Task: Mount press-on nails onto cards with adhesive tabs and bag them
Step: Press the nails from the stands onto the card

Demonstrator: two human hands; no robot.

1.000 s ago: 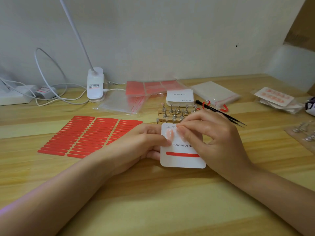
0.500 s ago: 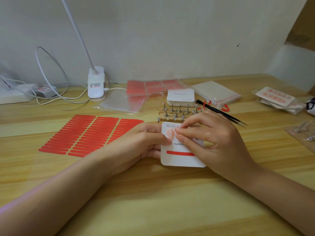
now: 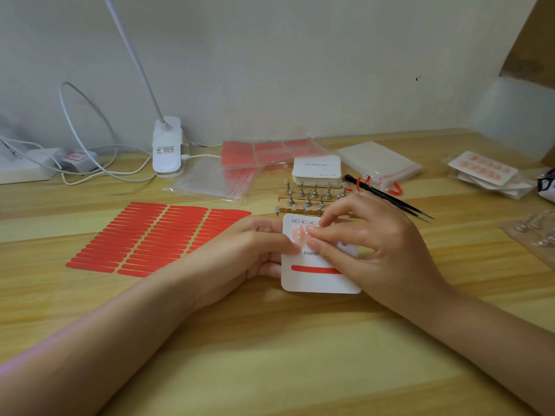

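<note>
So from the head cam: the white rounded paper card (image 3: 318,280) with a red adhesive strip lies on the light wooden bench (image 3: 270,340), right in front of the small wooden nail stand with metal pegs (image 3: 309,199). The left hand (image 3: 249,253) grips the card's left edge, thumb on top. The right hand (image 3: 375,238) has its fingers (image 3: 318,232) curled down, fingertips together on a pale pink press-on nail (image 3: 297,235) near the card's top-left. A red sheet of adhesive tabs (image 3: 156,235) lies to the left, black tweezers (image 3: 390,198) behind the right hand.
</note>
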